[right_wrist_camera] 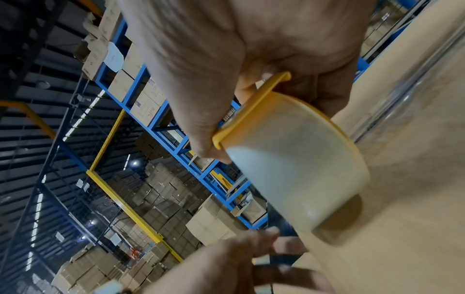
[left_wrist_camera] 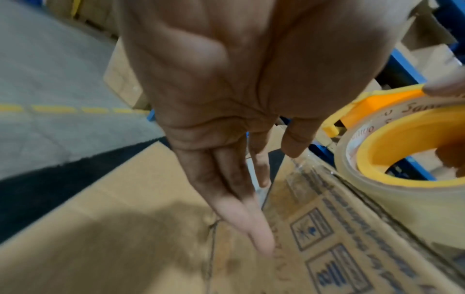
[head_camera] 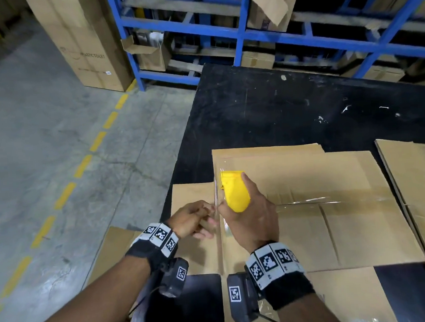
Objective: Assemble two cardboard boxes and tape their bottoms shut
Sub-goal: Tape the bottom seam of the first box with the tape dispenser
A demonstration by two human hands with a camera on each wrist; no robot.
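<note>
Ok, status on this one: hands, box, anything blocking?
Right hand grips yellow tape dispenser. Left hand open, fingers on cardboard box. Seam partly taped. Nothing blocking.

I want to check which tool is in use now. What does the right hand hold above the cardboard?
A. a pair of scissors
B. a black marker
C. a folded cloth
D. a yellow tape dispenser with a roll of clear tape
D: the right hand grips the yellow tape dispenser, whose clear roll shows in the left wrist view, over the cardboard box.
</note>
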